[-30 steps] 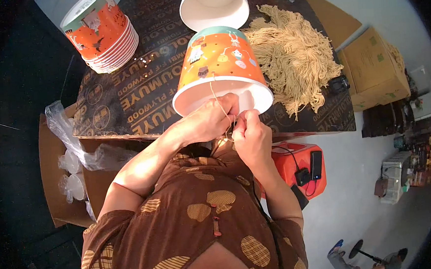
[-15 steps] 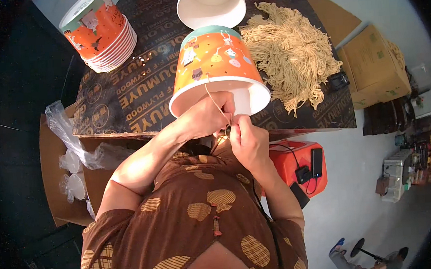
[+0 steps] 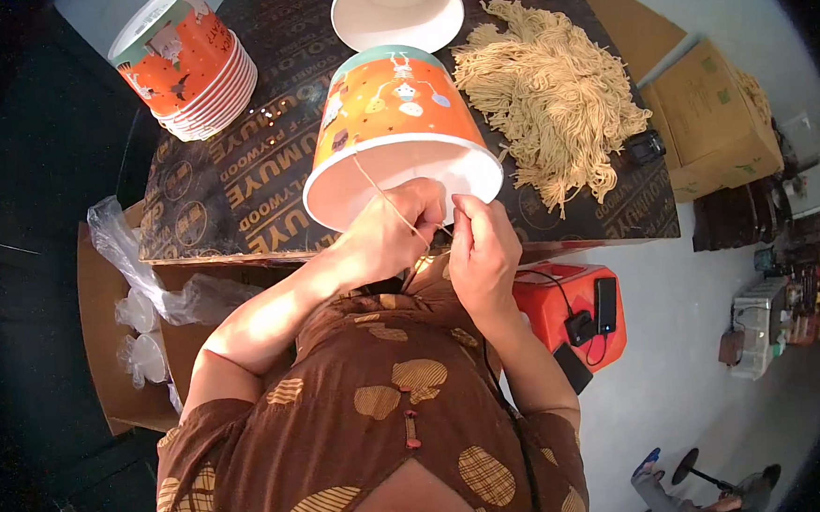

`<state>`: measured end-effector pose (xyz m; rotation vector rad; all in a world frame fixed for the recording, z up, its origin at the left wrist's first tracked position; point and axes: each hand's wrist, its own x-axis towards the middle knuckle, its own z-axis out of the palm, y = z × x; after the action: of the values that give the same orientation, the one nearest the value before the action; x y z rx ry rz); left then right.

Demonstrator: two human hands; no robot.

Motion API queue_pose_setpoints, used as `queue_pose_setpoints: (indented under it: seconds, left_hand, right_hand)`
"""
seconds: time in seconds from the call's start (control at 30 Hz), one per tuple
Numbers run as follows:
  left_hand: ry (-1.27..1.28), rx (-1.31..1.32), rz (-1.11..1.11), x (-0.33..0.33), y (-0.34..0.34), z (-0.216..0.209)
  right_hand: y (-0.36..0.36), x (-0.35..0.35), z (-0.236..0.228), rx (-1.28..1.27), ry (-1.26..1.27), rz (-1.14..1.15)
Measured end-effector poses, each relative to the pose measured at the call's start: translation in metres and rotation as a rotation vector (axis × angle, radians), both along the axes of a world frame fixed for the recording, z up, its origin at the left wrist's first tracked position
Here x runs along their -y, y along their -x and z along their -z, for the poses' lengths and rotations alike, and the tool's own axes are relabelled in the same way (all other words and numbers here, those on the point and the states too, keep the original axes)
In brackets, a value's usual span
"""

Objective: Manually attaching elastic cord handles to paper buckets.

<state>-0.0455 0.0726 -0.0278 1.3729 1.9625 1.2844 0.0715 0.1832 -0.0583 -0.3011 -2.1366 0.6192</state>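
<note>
Both your hands are pinched nearly closed on a thin beige cord [image 3: 371, 180], left hand [image 3: 403, 216] and right hand [image 3: 487, 251] almost touching; how the strand runs between your fingertips is partly hidden. It rises toward eleven o'clock to the orange-and-green paper bucket [image 3: 391, 107], printed with cartoon figures, which lies tipped just beyond your grip, its round white mouth facing you. At four, a red stool [image 3: 603, 338] carries black devices. Between one and two lies a tangled, soft heap of beige cords [image 3: 551, 107]. At twelve, behind the bucket, a second container [image 3: 397, 13] shows its smooth white inside. At ten stands a nested stack of orange buckets [image 3: 192, 77], rims layered. At eight, an open brown carton [image 3: 117, 377] holds clear plastic wrap and round, whitish pieces.
</note>
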Motion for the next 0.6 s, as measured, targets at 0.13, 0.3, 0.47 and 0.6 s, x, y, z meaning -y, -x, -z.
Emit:
queue_pose_setpoints:
  seconds: [0.13, 0.3, 0.47, 0.6]
  left_hand:
    - [-0.186, -0.301, 0.026, -0.001, -0.001, 0.008]
    - [-0.13, -0.528, -0.031, -0.003, -0.008, 0.013]
    - [-0.175, -0.768, -0.124, 0.0, -0.009, 0.021]
    - [-0.157, -0.823, -0.139, 0.002, -0.009, 0.029]
  right_hand:
    - [0.002, 0.001, 0.002, 0.033, -0.005, 0.013]
    - [0.002, 0.0, 0.004, 0.045, -0.018, 0.005]
    - [0.003, -0.001, 0.008, 0.018, -0.028, -0.007]
    - [0.002, 0.001, 0.003, 0.075, 0.027, -0.017]
